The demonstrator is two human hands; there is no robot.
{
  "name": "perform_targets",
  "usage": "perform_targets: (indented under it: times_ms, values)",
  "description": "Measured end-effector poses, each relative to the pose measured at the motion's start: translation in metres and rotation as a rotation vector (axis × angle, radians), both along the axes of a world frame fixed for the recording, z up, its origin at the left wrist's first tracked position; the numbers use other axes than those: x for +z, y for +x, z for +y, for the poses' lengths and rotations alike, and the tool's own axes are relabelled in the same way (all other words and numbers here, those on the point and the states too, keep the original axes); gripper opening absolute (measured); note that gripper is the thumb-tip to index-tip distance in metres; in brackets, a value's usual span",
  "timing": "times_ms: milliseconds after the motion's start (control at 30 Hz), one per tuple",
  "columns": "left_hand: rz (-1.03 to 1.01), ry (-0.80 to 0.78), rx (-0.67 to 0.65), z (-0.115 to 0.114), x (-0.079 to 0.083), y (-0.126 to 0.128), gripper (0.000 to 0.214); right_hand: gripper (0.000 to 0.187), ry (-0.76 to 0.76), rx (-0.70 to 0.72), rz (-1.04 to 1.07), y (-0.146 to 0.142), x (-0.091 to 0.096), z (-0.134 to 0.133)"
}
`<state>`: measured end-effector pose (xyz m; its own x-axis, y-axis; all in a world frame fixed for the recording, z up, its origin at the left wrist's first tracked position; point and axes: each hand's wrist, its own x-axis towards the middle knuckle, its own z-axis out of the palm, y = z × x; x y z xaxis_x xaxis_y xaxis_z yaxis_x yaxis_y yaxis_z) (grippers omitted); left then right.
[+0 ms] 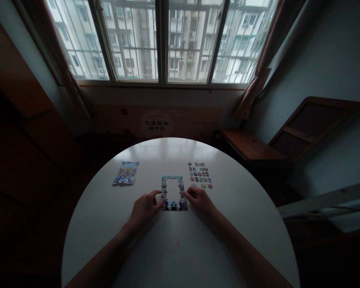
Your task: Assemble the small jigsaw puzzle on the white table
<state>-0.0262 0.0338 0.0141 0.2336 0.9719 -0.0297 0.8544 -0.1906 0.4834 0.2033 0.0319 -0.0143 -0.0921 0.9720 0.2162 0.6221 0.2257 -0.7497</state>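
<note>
A partly assembled jigsaw puzzle (174, 207) lies flat in front of me, its border joined into an upright rectangle around a bare white middle. My left hand (145, 206) rests at its left side, thumb and forefinger apart and touching the edge. On the opposite side, my right hand (199, 199) has its fingers curled, with thumb and forefinger close together at the right border. Whatever they may pinch is too small to make out. Loose puzzle pieces (201, 174) are spread in rough rows just beyond my right hand.
A colourful printed packet (126, 173) lies on the left of the round white table (174, 256). Behind the table is a barred window (186, 44) with curtains. To the right stand a wooden bench (252, 145) and a leaning wooden frame (306, 120).
</note>
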Motion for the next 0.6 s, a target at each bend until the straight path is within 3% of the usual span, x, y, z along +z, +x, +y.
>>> perform_targets:
  times_ms: [300,600]
  values:
    - [0.01,0.015,-0.016,0.0,0.0,-0.003,0.025,0.027,-0.05,0.042,0.044,0.013,0.019,0.03]
    - [0.018,0.004,-0.005,0.001,0.0,-0.001,0.027,0.016,-0.016,-0.253,-0.271,0.037,0.043,0.086]
